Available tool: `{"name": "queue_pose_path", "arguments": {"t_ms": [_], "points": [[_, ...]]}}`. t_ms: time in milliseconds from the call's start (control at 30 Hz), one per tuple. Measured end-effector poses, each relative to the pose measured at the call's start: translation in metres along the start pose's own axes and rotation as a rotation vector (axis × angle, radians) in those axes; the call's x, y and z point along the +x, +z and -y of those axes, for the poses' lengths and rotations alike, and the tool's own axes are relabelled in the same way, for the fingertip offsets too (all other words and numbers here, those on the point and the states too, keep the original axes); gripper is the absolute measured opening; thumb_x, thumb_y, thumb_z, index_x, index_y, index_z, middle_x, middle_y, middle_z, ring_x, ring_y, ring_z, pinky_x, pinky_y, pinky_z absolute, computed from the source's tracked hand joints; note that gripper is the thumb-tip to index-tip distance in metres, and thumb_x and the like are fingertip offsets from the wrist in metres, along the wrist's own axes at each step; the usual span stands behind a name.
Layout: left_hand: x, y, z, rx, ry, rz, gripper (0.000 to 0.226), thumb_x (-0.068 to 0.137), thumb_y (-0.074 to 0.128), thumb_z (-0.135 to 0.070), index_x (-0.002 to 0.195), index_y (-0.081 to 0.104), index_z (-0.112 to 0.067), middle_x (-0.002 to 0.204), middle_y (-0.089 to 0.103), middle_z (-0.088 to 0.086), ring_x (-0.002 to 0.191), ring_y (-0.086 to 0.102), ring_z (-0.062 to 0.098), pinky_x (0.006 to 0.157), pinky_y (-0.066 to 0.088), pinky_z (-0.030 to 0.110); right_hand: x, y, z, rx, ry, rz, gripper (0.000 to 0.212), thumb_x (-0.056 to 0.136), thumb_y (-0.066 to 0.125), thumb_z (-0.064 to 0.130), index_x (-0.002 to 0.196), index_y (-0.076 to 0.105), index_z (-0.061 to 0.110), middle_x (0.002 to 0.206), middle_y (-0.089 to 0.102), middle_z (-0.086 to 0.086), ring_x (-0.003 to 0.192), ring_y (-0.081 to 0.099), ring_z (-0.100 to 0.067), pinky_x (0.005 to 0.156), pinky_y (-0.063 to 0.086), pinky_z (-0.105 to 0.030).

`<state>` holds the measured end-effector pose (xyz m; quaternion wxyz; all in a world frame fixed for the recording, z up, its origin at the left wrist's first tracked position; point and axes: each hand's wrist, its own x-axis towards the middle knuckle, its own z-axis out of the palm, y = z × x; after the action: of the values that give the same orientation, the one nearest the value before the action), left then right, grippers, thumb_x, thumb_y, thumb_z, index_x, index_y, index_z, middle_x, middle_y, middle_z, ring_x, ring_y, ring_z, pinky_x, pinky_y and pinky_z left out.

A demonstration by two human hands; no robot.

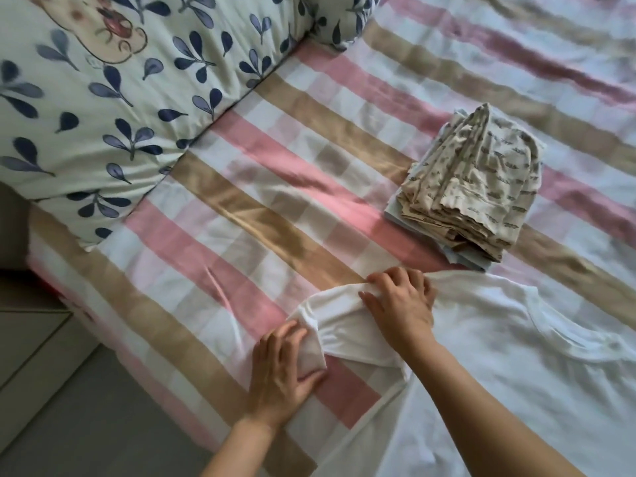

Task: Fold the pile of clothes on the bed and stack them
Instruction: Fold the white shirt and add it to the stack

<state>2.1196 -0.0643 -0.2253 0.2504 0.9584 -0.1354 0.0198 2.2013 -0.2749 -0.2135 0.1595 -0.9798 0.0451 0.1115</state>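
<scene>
Head view: sleeve of white shirt (pixel 499 356) is pinched by left hand (pixel 280 371), shoulder fold gripped by right hand (pixel 401 302). Folded stack (pixel 464 191) is seen just beyond, leaf-print quilt (pixel 103 105) farther off.

Stack (pixel 464 187) behind shirt (pixel 499 339), on bed (pixel 241 208)

Two hands, left hand (pixel 282 370) and right hand (pixel 399 301); one white T-shirt (pixel 499 339) under them; one stack of folded clothes (pixel 475 187) beyond the right hand, pieces uncountable; one leaf-printed quilt (pixel 120 98) beyond the left hand; one bed (pixel 275 201).
</scene>
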Motion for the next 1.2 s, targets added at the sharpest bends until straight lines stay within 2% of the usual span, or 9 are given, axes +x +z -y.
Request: {"name": "queue_pose_path", "arguments": {"t_ms": [233,433,500,633,767,833,900,1000,1200], "points": [[0.017,-0.010,0.023,-0.124,-0.171,-0.050,0.028,0.076,0.048,-0.019,0.086,0.067,0.000,0.090,0.064,0.013,0.088,0.049,0.018,0.078,0.042,0.028,0.006,0.006,-0.003,-0.066,0.031,-0.007,0.021,0.085,0.054,0.044,0.096,0.063,0.030,0.110,0.054,0.002,0.109,0.031,-0.021,0.097,0.009,-0.037],[0.053,-0.024,0.035,-0.455,-0.417,-0.093,0.038,0.085,0.053,-0.034,0.061,0.050,-0.005,0.056,0.040,-0.007,0.056,0.036,0.002,0.053,0.030,0.020,0.023,-0.003,0.005,0.001,0.027,-0.172,0.018,0.084,0.060,0.036,0.087,0.064,0.019,0.099,0.061,-0.003,0.103,0.042,-0.028,0.092,0.016,-0.040],[0.067,-0.026,0.043,-0.603,-0.535,-0.090,0.047,0.087,0.058,-0.035,0.061,0.053,0.003,0.056,0.041,0.000,0.055,0.035,0.002,0.053,0.031,0.024,0.033,-0.007,0.008,0.036,0.032,-0.201,0.019,0.087,0.057,0.035,0.088,0.061,0.017,0.098,0.062,-0.003,0.102,0.042,-0.027,0.091,0.017,-0.041],[0.083,-0.031,0.060,-0.685,-0.845,-0.213,0.022,0.090,0.058,-0.020,0.068,0.060,-0.022,0.066,0.057,-0.007,0.071,0.050,0.011,0.055,0.037,0.007,0.045,-0.006,0.007,0.065,0.109,-0.095,0.017,0.090,0.052,0.033,0.099,0.058,0.021,0.111,0.059,-0.001,0.110,0.037,-0.025,0.093,0.024,-0.043],[0.090,-0.032,0.051,-0.568,-0.766,-0.101,0.047,0.072,0.068,-0.049,0.102,0.058,-0.015,0.093,0.059,-0.007,0.086,0.053,0.010,0.072,0.043,0.014,0.028,0.002,0.006,0.118,0.119,-0.216,0.031,0.082,0.062,0.028,0.112,0.060,0.022,0.119,0.054,-0.005,0.112,0.036,-0.026,0.095,0.023,-0.041],[0.097,-0.026,0.045,-0.313,-0.730,-0.099,0.047,0.075,0.074,-0.035,0.111,0.057,-0.010,0.101,0.059,-0.003,0.093,0.055,0.015,0.076,0.043,0.027,0.017,0.006,0.006,0.154,0.122,-0.263,0.038,0.078,0.058,0.029,0.114,0.061,0.019,0.123,0.054,-0.009,0.114,0.033,-0.024,0.100,0.022,-0.044],[0.108,-0.026,0.042,-0.193,-0.658,-0.191,0.016,0.084,0.065,-0.016,0.092,0.061,-0.003,0.084,0.063,0.009,0.082,0.059,0.027,0.065,0.035,0.028,0.010,0.010,0.005,0.146,0.115,-0.298,0.047,0.074,0.055,0.030,0.119,0.058,0.016,0.130,0.050,-0.012,0.120,0.028,-0.021,0.104,0.020,-0.051],[0.128,-0.033,0.045,-0.151,-0.537,-0.362,0.026,0.090,0.056,-0.009,0.066,0.045,-0.010,0.055,0.046,0.014,0.054,0.041,0.027,0.055,0.015,0.027,0.001,0.013,0.005,0.061,0.013,-0.390,0.050,0.081,0.045,0.036,0.128,0.042,0.021,0.139,0.032,-0.009,0.131,0.025,-0.025,0.107,0.014,-0.049],[0.153,-0.027,0.066,-0.082,-0.546,-0.205,0.029,0.094,0.050,-0.026,0.071,0.047,-0.009,0.066,0.056,0.019,0.067,0.053,0.040,0.057,0.027,0.033,-0.003,0.034,0.005,-0.036,0.096,-0.077,0.064,0.088,0.023,0.050,0.147,0.020,0.025,0.156,0.006,-0.005,0.141,-0.013,-0.014,0.111,-0.013,-0.041]]}}
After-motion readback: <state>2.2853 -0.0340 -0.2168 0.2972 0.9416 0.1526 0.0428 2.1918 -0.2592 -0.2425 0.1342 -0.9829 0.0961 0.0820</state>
